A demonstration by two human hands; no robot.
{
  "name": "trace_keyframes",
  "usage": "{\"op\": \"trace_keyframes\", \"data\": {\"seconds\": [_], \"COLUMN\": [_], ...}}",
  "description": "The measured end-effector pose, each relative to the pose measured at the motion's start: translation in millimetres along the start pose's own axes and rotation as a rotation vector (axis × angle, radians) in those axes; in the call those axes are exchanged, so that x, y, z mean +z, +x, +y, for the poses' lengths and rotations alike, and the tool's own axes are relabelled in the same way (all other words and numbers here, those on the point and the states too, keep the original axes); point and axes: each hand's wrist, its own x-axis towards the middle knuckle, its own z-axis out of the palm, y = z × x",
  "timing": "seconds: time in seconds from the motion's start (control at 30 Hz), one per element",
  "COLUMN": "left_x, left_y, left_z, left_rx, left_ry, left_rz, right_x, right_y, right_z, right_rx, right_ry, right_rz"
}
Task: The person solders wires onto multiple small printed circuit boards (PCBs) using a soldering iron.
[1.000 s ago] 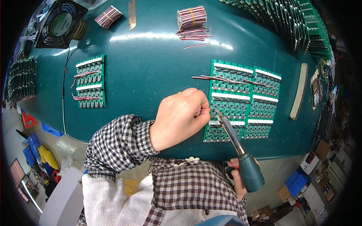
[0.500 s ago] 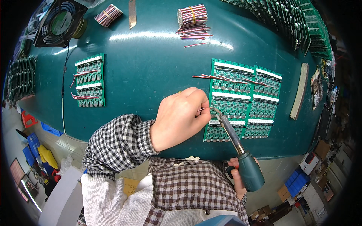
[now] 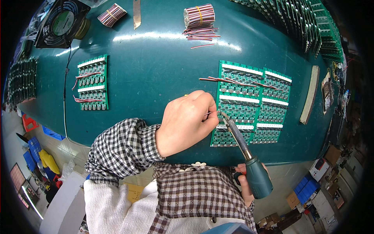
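Note:
My left hand (image 3: 187, 121) is closed in a pinch on a thin wire (image 3: 208, 113) at the left edge of the right-hand group of green circuit boards (image 3: 238, 107). In my right hand (image 3: 245, 187) is a soldering iron (image 3: 249, 160) with a dark green handle. Its tip meets the board right beside my left fingertips; the joint itself is too small to make out. Several red, white and black wires (image 3: 228, 80) lie across the upper rows of this group, some sticking out past its left edge.
Smaller boards with wires (image 3: 92, 82) lie at the left. A banded wire bundle (image 3: 198, 17) with loose wires and another bundle (image 3: 112, 15) lie at the back. Around the edges are a fan (image 3: 62, 24), stacked boards (image 3: 284, 23) and a pale curved strip (image 3: 310, 94).
Almost nothing has moved. The soldering iron and my left hand have shifted only very slightly; both grips are the same.

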Motion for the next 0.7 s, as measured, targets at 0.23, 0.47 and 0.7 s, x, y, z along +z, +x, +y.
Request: {"op": "trace_keyframes", "data": {"seconds": [0.23,0.47,0.7], "left_x": [0.5,1.1,1.8], "left_y": [-0.3,-0.9,0.0], "left_z": [0.4,0.7,0.9], "left_rx": [-0.006,-0.015,0.003], "left_ry": [0.005,0.004,-0.003], "left_rz": [-0.002,0.007,0.023], "right_x": [1.5,0.8,0.8], "right_y": [-2.8,0.3,-0.1], "right_z": [-3.1,-3.4,-0.4], "right_rx": [0.032,0.010,-0.046], "right_ry": [-0.002,-0.052,-0.078], "right_rz": [0.059,0.017,0.025]}}
